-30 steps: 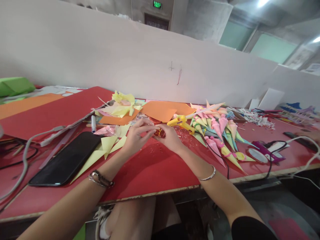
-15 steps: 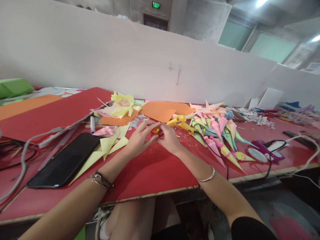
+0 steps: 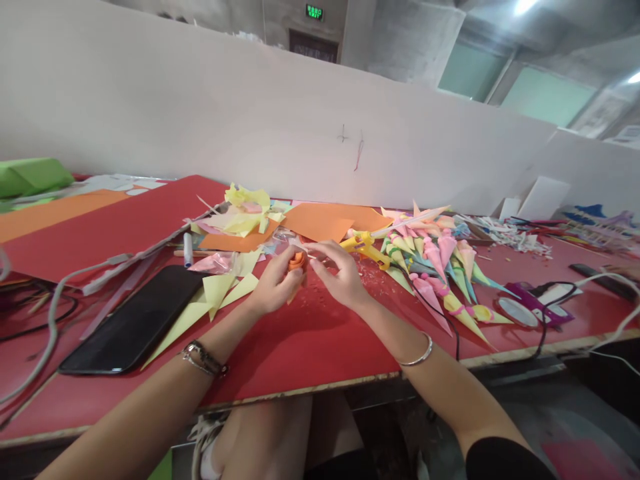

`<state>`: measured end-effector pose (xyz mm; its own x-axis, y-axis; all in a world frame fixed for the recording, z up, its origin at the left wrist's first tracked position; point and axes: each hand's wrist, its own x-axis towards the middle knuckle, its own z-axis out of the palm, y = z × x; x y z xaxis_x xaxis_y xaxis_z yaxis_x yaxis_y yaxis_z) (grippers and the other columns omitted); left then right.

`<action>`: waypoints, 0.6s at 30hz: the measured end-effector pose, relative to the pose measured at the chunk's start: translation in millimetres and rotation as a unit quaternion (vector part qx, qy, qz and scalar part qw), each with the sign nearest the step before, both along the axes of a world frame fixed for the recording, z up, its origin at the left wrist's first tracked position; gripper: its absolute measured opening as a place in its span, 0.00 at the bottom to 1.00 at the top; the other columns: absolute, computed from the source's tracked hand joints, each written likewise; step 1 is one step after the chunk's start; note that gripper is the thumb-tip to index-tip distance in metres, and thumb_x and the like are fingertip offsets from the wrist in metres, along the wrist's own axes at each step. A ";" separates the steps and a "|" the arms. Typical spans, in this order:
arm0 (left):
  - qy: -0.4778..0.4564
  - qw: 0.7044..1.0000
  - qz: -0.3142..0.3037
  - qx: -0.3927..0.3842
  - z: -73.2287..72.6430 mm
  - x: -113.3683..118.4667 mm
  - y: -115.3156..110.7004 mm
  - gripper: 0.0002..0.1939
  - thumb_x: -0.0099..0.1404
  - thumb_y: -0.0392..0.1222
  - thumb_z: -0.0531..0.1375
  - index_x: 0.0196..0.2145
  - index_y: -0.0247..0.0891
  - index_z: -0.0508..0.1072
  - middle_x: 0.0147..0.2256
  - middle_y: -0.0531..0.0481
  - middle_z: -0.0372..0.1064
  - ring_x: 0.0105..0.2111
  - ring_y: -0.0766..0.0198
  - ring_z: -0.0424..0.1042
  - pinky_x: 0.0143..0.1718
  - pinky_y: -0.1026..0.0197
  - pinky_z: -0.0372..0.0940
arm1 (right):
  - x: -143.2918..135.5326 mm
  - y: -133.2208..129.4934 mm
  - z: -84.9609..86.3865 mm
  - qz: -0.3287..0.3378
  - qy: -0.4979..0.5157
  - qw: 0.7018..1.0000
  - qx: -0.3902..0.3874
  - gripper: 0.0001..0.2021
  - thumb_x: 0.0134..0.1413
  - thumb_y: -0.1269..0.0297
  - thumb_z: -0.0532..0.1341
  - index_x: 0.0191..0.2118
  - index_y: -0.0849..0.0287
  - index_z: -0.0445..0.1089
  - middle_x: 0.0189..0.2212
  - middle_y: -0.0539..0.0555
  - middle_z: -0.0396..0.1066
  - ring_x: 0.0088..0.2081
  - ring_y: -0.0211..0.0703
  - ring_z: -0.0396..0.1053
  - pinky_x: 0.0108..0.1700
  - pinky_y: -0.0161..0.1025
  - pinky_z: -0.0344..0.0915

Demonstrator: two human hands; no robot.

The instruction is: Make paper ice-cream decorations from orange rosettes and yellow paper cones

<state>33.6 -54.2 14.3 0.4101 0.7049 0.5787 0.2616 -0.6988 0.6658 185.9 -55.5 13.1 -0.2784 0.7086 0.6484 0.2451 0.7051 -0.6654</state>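
**On the red worktop: one orange coil, in the left hand**

Item, the piece in hand: a small orange coil (image 3: 297,261), held above the middle of the worktop (image 3: 300,353), towards its far side.

Item, left hand (image 3: 273,283): fingers closed round the coil, thumb against its near side.

Item, right hand (image 3: 344,279): just beside the coil, thumb and forefinger parted and turned towards it. Whether the fingertips touch it or pinch a thin edge, cannot tell.

Item, step in hand: by judgement, shaping or adjusting the coil between two hands. A next move of that kind calls for a steady, light left grip, lest the layers loosen or crush, and a precise right fingertip on the outer edge.

Item, near the right hand: a yellow glue gun (image 3: 367,249), lying beside a heap of paper cones (image 3: 447,245) in pink, yellow, green and blue.

Item, beyond the hands: orange paper (image 3: 320,221), flat.

Item, left side: a black phone (image 3: 135,320), yellow paper pieces (image 3: 217,291) partly beside it, a clear bag (image 3: 216,262) with pink contents, and a marker (image 3: 187,249).

Item, right side: a round disc (image 3: 517,311) against a purple object (image 3: 557,315), kind uncertain.
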 end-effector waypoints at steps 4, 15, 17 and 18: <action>0.014 1.000 0.024 -0.008 -2.5 2.5 -0.9 0.03 0.54 0.36 0.50 0.29 0.37 0.59 0.22 0.57 0.56 0.22 0.70 0.58 0.24 0.67 0.57 | -1.4 3.5 -2.1 0.036 0.050 0.998 -0.020 0.10 0.53 0.61 0.55 0.40 0.52 0.69 0.38 0.51 0.67 0.40 0.38 0.66 0.38 0.36 0.66; 0.024 0.998 0.052 0.013 -4.9 5.7 2.1 0.03 0.54 0.36 0.52 0.29 0.37 0.59 0.24 0.57 0.59 0.23 0.72 0.58 0.24 0.69 0.56 | -3.2 9.5 -8.6 0.053 0.090 0.992 -0.070 0.08 0.50 0.59 0.58 0.34 0.51 0.73 0.35 0.51 0.65 0.39 0.37 0.65 0.41 0.37 0.66; 0.017 0.999 0.047 0.017 -5.8 5.5 2.9 0.05 0.54 0.35 0.53 0.31 0.38 0.58 0.26 0.56 0.59 0.24 0.72 0.60 0.25 0.69 0.57 | -3.2 9.1 -7.8 0.054 0.091 0.992 -0.075 0.07 0.49 0.58 0.59 0.33 0.51 0.73 0.34 0.50 0.64 0.39 0.37 0.65 0.41 0.37 0.65; 0.009 0.999 0.043 0.019 -6.3 5.5 3.3 0.07 0.54 0.34 0.53 0.32 0.38 0.58 0.27 0.56 0.60 0.24 0.72 0.60 0.25 0.69 0.57 | -3.4 8.8 -7.4 0.054 0.091 0.991 -0.078 0.07 0.49 0.58 0.59 0.33 0.52 0.73 0.33 0.50 0.64 0.38 0.37 0.65 0.41 0.37 0.65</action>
